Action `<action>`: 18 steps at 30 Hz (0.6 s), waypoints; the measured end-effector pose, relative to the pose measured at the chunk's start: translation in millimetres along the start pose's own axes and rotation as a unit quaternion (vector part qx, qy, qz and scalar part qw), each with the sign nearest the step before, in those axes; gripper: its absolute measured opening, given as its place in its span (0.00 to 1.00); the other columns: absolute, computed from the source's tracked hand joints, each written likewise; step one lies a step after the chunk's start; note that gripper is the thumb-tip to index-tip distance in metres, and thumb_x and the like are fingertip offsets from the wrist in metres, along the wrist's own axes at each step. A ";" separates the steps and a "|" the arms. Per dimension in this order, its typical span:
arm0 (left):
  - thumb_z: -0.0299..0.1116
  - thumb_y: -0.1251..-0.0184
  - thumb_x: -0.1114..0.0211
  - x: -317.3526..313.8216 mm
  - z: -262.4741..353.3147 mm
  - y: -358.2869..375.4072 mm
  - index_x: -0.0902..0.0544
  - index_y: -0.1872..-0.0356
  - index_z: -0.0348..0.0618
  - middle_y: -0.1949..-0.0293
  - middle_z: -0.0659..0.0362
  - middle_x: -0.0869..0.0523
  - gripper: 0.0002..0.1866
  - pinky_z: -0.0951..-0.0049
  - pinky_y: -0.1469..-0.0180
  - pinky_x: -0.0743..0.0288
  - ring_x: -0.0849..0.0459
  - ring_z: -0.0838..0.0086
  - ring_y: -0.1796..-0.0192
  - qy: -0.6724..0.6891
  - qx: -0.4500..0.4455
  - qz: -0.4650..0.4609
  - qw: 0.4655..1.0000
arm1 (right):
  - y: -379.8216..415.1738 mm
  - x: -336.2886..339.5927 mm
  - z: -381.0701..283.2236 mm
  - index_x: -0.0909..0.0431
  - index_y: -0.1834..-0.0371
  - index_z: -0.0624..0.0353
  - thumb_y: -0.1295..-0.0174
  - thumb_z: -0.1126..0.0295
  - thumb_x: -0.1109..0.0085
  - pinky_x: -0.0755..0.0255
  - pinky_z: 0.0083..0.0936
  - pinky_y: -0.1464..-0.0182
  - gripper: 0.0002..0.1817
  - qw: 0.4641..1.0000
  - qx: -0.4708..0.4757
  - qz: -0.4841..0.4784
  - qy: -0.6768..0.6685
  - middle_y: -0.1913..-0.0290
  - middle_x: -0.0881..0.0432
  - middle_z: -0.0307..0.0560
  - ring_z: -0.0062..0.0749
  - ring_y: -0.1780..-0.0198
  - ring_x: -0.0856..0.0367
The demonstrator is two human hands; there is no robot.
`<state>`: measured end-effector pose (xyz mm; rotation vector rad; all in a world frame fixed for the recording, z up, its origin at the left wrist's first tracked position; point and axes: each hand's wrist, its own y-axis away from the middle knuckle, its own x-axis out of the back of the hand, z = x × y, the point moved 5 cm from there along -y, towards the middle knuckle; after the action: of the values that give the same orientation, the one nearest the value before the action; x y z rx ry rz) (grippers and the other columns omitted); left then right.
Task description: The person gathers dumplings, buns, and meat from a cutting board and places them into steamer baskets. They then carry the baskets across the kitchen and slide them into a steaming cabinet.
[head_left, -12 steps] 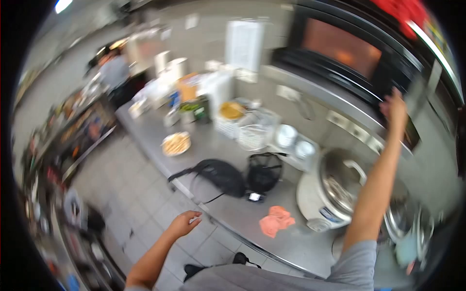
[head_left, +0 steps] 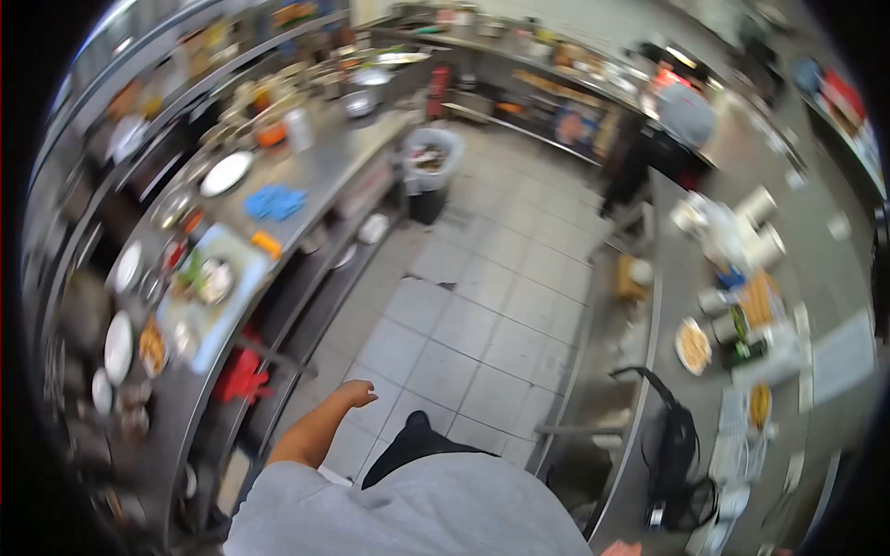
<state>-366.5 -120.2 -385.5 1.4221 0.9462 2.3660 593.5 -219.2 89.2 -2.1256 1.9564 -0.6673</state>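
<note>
Open floor (head_left: 464, 324) before left hand (head_left: 355, 394), bin (head_left: 428, 206) beyond, counters (head_left: 672, 269) flanking

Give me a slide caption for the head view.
Between kitchen counters: an empty left hand over floor tiles, a trash bin ahead.

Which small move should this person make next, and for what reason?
Perhaps one small step toward the counter on the left: the left hand appears empty above the floor, touching nothing, while a pale blue board bearing blurred items lies on that counter.
</note>
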 end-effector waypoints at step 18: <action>0.43 0.28 0.35 -110.3 -139.0 214.6 0.19 0.42 0.45 0.59 0.64 0.15 0.19 0.75 0.64 0.23 0.18 0.77 0.64 0.705 0.289 0.361 0.538 | 874.7 -461.8 -156.0 0.21 0.42 0.62 0.36 0.65 0.33 0.24 0.24 0.54 0.21 0.123 0.385 -0.909 0.097 0.60 0.15 0.43 0.26 0.60 0.19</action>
<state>-400.8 -396.3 -374.0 -0.8774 1.7075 3.9856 -277.5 153.5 -235.1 -1.9568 -2.0069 -1.3371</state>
